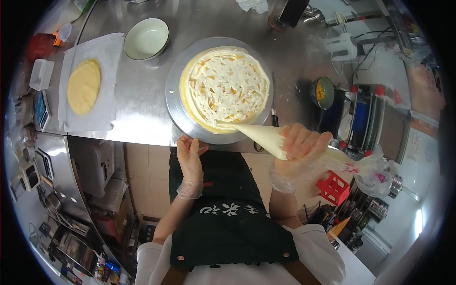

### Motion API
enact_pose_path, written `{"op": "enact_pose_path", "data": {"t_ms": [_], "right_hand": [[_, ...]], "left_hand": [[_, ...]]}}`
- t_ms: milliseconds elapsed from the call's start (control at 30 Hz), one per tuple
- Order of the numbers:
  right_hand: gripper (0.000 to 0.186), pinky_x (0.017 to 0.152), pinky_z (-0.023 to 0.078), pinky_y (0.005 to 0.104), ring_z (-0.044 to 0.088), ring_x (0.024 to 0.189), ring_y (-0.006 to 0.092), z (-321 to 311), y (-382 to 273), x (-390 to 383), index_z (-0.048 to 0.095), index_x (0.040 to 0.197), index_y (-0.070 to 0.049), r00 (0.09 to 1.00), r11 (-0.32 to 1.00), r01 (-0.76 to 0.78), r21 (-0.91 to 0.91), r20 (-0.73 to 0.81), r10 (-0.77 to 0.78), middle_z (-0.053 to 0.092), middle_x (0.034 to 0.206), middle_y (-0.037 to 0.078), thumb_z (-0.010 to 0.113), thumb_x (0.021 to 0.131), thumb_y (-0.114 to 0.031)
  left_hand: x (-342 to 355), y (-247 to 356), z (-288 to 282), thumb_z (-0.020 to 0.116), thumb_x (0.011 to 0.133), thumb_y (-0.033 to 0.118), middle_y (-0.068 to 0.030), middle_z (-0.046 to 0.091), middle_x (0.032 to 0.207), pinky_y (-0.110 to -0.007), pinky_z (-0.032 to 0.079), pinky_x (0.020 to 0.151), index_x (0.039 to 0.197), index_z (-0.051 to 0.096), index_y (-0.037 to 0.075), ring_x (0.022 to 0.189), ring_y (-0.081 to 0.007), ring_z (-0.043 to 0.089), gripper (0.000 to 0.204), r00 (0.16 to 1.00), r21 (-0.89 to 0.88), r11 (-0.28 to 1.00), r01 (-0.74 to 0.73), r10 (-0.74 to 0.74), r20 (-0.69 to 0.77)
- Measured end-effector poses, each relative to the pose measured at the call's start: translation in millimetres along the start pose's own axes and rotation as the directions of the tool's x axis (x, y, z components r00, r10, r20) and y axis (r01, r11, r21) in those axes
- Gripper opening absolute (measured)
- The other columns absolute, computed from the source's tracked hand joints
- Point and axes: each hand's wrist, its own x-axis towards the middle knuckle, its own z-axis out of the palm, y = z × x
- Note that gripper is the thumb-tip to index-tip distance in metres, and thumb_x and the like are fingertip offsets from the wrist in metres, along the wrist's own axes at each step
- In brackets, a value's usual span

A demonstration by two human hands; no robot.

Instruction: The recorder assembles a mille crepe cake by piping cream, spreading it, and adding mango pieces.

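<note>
In the upper middle of the frame, the cake [230, 85] lies on a round metal turntable [174, 95], which stands on the steel counter [137, 95]. The top of the cake is covered with pale cream, and small orange-yellow pieces show through it.

The right hand [304, 148], right of centre, is closed firmly around the piping bag [261, 137]. The bag points to the left, and its tip is at the lower edge of the cake. The left hand [190, 154], below the turntable, has its fingers bent at the near rim; I cannot tell if they grip it. Both hands wear clear gloves.

In the upper left, a yellow disc [84, 87] lies on white paper [107, 109], and beside the paper is a pale bowl [147, 40]. Right of the cake there are a black handle [274, 120] and a small dark bowl [326, 101] with yellow pieces inside.
</note>
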Motion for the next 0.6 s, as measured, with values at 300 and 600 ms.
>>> {"op": "enact_pose_path", "data": {"t_ms": [300,600], "right_hand": [[0.053,0.063,0.039,0.0341,0.029,0.046,0.0138,-16.7,-24.3,22.8,0.033,0.057,-0.017,0.988,0.974,0.1,-0.204,-0.097,-0.121,0.03,0.046,-0.001,0.028,0.104,-0.042],[0.058,0.063,0.04,0.0328,0.031,0.045,0.0136,-32.6,-19.5,31.0,0.032,0.052,-0.018,1.0,1.0,-0.006,-0.017,-0.012,0.006,0.032,0.044,-0.001,0.027,0.104,-0.041]], "left_hand": [[7.8,0.1,-11.0,0.051,0.096,0.009,-0.0055,0.056,0.098,-0.029,0.054,0.075,0.119,0.045,0.0,0.087,-0.0112,0.058,0.025,1.0,0.056,0.998,-0.006,0.007,-0.025],[7.7,10.4,-6.3,0.053,0.095,0.009,-0.0051,0.057,0.1,-0.028,0.052,0.078,0.133,0.041,0.0,0.089,-0.0105,0.056,0.041,0.999,0.065,0.997,-0.046,0.047,-0.015]]}}
